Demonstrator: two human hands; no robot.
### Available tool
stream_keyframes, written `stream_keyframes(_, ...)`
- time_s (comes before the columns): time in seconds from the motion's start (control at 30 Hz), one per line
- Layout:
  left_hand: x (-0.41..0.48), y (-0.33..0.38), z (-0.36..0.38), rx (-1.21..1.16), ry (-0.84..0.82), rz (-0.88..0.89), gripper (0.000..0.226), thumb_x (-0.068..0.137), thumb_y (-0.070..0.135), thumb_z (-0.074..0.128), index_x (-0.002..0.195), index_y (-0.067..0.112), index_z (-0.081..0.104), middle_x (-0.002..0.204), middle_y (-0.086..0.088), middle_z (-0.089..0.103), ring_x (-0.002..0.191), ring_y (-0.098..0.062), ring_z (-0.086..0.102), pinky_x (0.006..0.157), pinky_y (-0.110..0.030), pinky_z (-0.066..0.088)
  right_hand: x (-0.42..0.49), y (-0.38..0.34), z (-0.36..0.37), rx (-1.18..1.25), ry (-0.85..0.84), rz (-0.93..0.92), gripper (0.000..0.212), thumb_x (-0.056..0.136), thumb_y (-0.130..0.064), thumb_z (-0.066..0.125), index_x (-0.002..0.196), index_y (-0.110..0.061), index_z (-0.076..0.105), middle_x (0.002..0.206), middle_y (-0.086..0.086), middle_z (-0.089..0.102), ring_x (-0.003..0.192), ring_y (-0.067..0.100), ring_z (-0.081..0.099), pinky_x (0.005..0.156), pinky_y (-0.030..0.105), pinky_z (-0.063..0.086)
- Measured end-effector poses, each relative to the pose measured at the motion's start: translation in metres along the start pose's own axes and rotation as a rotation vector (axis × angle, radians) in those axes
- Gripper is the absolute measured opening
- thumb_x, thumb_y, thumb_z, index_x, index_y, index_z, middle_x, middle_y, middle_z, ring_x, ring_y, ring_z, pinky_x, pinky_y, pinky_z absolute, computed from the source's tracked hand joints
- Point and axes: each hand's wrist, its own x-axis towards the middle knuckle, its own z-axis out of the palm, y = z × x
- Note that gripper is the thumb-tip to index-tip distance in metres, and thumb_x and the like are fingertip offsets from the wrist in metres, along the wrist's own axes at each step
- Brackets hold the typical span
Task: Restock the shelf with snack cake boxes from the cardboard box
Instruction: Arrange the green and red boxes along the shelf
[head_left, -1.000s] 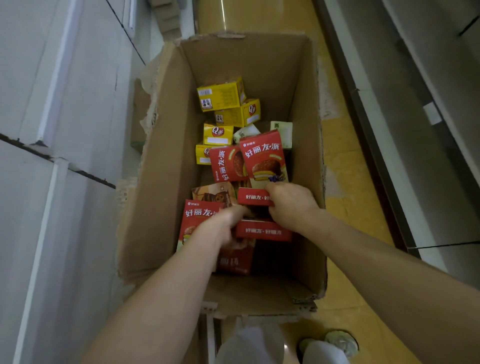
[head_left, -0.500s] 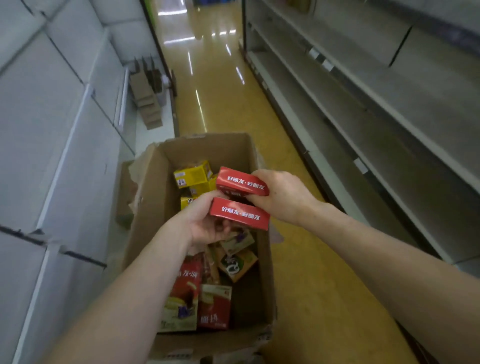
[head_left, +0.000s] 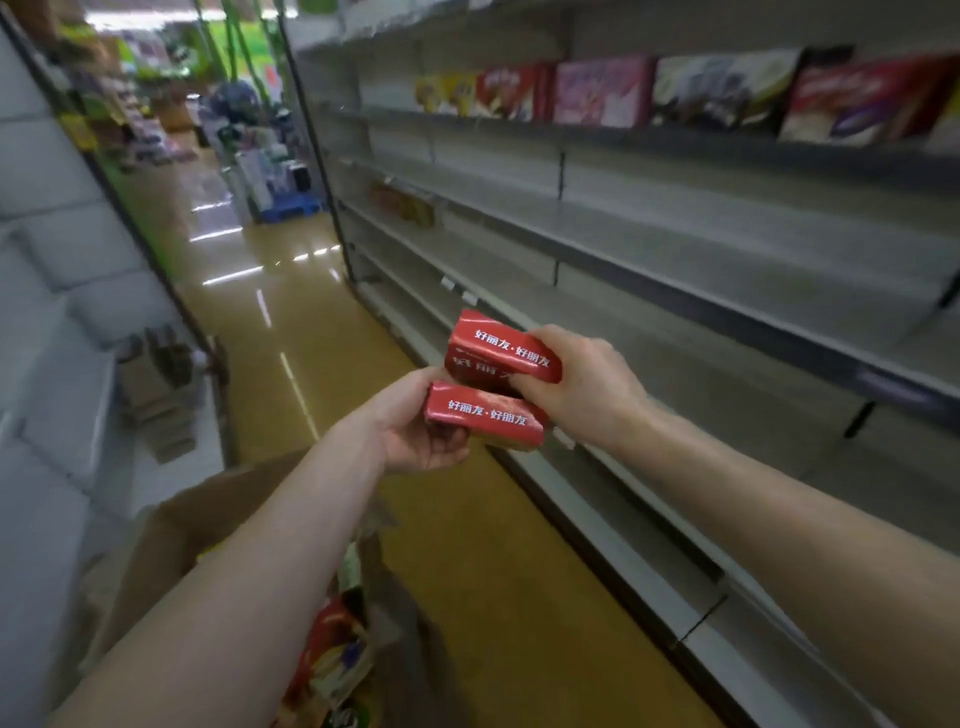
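Aisle: we stand in a shop aisle with a glossy yellow floor (head_left: 467, 545), grey shelving (head_left: 701, 244) running along our right, most tiers bare; the view is blurred.
Top tier: a row of packets (head_left: 602, 93) stands face-out up there, too blurred for us to read.
Carton: the cardboard box (head_left: 171, 530) sits low at our left, under our left forearm, with mixed packs showing in it at the bottom edge.
Upper box: a red snack cake box (head_left: 501, 351) is in our right hand (head_left: 582, 379), fingers wrapped over its right end and pinching it; its lettered narrow side faces us.
Lower box: a second red box (head_left: 485, 415) rests in our left hand (head_left: 410, 431), palm cupped beneath its left end, thumb side up against it.
Contact: the two boxes lie one over the other, touching or nearly so; we cannot tell which.
Why held so: we judge that one box per hand, each gripped at its outer end, leaves the free ends clear to go onto a shelf.
Long axis: both run left to right across our view, dipping a little to the right, right ends toward the shelving.
Position: both are in the air above the floor, between the carton and the shelving, not yet on any tier.
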Motion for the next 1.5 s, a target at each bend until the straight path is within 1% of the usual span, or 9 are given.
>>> stream_keyframes(0.17,0.000,0.036,0.101,0.078,-0.136,0.060,0.022,0.087,0.031,0.057,0.083,0.009,0.061,0.068,-0.007,0.065,0.057,-0.014,0.058,0.055,-0.026,0.053,-0.018,0.040,-0.096,-0.038,0.165,0.050,0.043,0.090,-0.034,0.064,0.130,-0.023,0.052,0.122,-0.005,0.063,0.105,0.009,0.059,0.086,0.025,0.048)
stream_keyframes(0.33,-0.012,0.066,0.201,0.157,-0.269,0.154,0.019,0.083,0.024,0.054,0.075,0.009,0.063,0.065,-0.006,0.060,0.050,-0.014,0.055,0.050,-0.025,0.053,-0.045,0.072,-0.193,-0.085,0.377,0.063,0.037,0.089,-0.028,0.067,0.124,-0.021,0.058,0.113,-0.005,0.066,0.094,0.005,0.058,0.079,0.021,0.044)
stream_keyframes(0.53,-0.040,0.081,0.309,0.174,-0.463,0.241,0.017,0.070,0.022,0.059,0.067,0.007,0.067,0.070,-0.007,0.060,0.053,-0.014,0.054,0.052,-0.025,0.054,-0.089,0.097,-0.291,-0.179,0.547,0.042,0.042,0.087,-0.030,0.069,0.126,-0.020,0.056,0.112,-0.005,0.065,0.100,0.012,0.061,0.087,0.034,0.052)
stream_keyframes(0.67,-0.051,0.083,0.373,0.182,-0.566,0.264,0.020,0.081,0.023,0.054,0.073,0.007,0.064,0.071,-0.008,0.058,0.052,-0.014,0.053,0.050,-0.025,0.054,-0.120,0.112,-0.342,-0.240,0.632,0.036,0.036,0.087,-0.028,0.069,0.121,-0.022,0.060,0.100,-0.015,0.061,0.096,0.009,0.061,0.085,0.030,0.051)
stream_keyframes(0.93,-0.064,0.070,0.471,0.183,-0.748,0.207,0.022,0.086,0.025,0.051,0.087,0.005,0.061,0.068,-0.009,0.061,0.048,-0.014,0.056,0.050,-0.027,0.055,-0.177,0.146,-0.409,-0.290,0.768,0.089,0.039,0.085,-0.028,0.072,0.122,-0.024,0.060,0.100,-0.014,0.064,0.095,0.008,0.063,0.086,0.030,0.052)
stream_keyframes(1.07,-0.071,0.061,0.513,0.221,-0.857,0.164,0.023,0.088,0.026,0.050,0.091,0.004,0.059,0.068,-0.010,0.063,0.048,-0.014,0.055,0.050,-0.026,0.056,-0.211,0.156,-0.431,-0.303,0.829,0.139,0.038,0.085,-0.027,0.071,0.122,-0.024,0.060,0.096,-0.019,0.062,0.091,0.004,0.061,0.080,0.022,0.049)
stream_keyframes(1.23,-0.083,0.048,0.563,0.260,-1.041,0.086,0.026,0.076,0.023,0.054,0.092,0.004,0.059,0.071,-0.010,0.060,0.046,-0.014,0.053,0.047,-0.026,0.055,-0.255,0.153,-0.458,-0.408,0.922,0.213,0.035,0.085,-0.025,0.072,0.119,-0.024,0.061,0.093,-0.021,0.062,0.088,0.004,0.061,0.077,0.017,0.046)
stream_keyframes(1.33,-0.087,0.039,0.594,0.275,-1.136,0.030,0.025,0.075,0.023,0.054,0.091,0.004,0.060,0.073,-0.009,0.056,0.046,-0.014,0.051,0.047,-0.026,0.054,-0.277,0.152,-0.471,-0.444,0.976,0.270,0.034,0.085,-0.022,0.072,0.118,-0.024,0.062,0.092,-0.019,0.065,0.085,0.003,0.063,0.077,0.020,0.049)
stream_keyframes(1.5,-0.094,0.017,0.644,0.346,-1.203,-0.003,0.021,0.079,0.021,0.054,0.087,0.003,0.061,0.071,-0.011,0.058,0.047,-0.016,0.051,0.047,-0.026,0.054,-0.315,0.169,-0.482,-0.443,1.088,0.357,0.032,0.086,-0.021,0.071,0.115,-0.027,0.061,0.091,-0.019,0.064,0.083,-0.001,0.062,0.073,0.013,0.047)
